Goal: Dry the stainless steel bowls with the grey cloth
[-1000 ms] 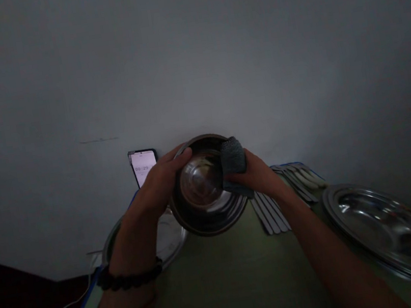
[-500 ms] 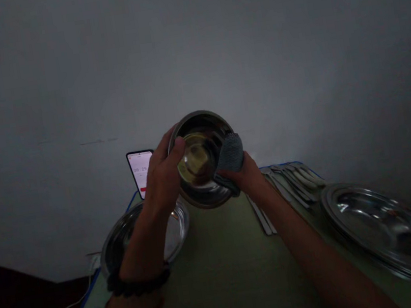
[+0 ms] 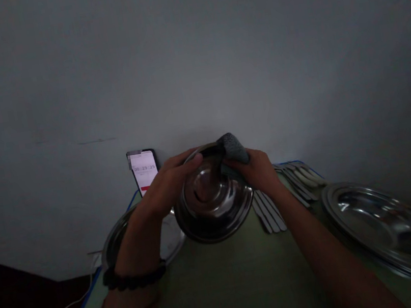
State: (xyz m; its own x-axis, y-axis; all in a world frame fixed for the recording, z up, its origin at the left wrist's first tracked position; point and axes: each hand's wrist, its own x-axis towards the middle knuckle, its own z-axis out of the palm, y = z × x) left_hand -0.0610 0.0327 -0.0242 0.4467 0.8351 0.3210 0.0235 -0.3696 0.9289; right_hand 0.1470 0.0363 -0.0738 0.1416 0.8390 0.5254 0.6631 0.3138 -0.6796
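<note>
A shiny steel bowl [image 3: 212, 202] is held up over the table, tilted so its underside faces me. My left hand [image 3: 169, 182] grips its left rim, fingers curled over the edge. Closed on a grey cloth [image 3: 232, 149], my right hand [image 3: 258, 172] presses the cloth against the bowl's upper right rim. Both forearms reach in from the bottom of the view; the left wrist wears a dark bead bracelet.
A steel plate [image 3: 168, 239] lies under my left arm. A large steel plate [image 3: 394, 228] sits at the right. Several spoons and flat utensils [image 3: 284, 188] lie behind my right hand. A lit phone [image 3: 144, 169] leans on the wall. The green table [image 3: 228, 284] has a blue edge.
The bowl came down from a raised position and turned from inside facing me to underside facing me. The cloth shifted to the upper rim.
</note>
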